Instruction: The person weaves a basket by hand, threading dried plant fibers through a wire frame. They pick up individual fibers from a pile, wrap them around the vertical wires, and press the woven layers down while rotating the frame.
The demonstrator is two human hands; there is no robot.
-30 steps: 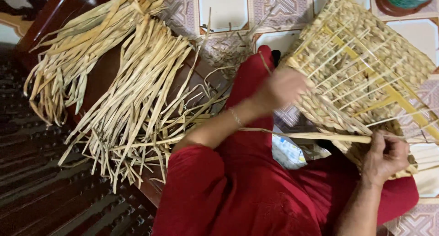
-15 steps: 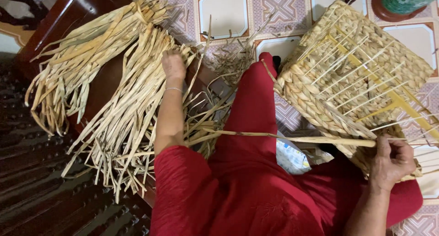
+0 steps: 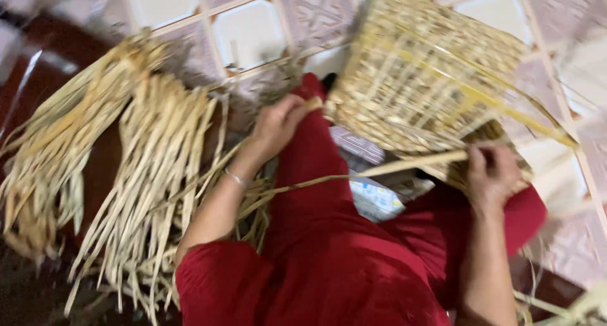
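While right hand [image 3: 492, 174] grips strand [image 3: 404, 166], left hand [image 3: 278, 125] touches basket [image 3: 423, 73].

Woven straw basket [image 3: 423, 79] tilted on lap (half-done).

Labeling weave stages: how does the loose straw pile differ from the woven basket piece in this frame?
The straw pile lies as separate long strands fanned beside the left hand; the woven basket piece is interlaced into a tight grid. The pile rests on dark wood, while the basket rests on the lap, by the right hand. Both are the same pale dried fibre.
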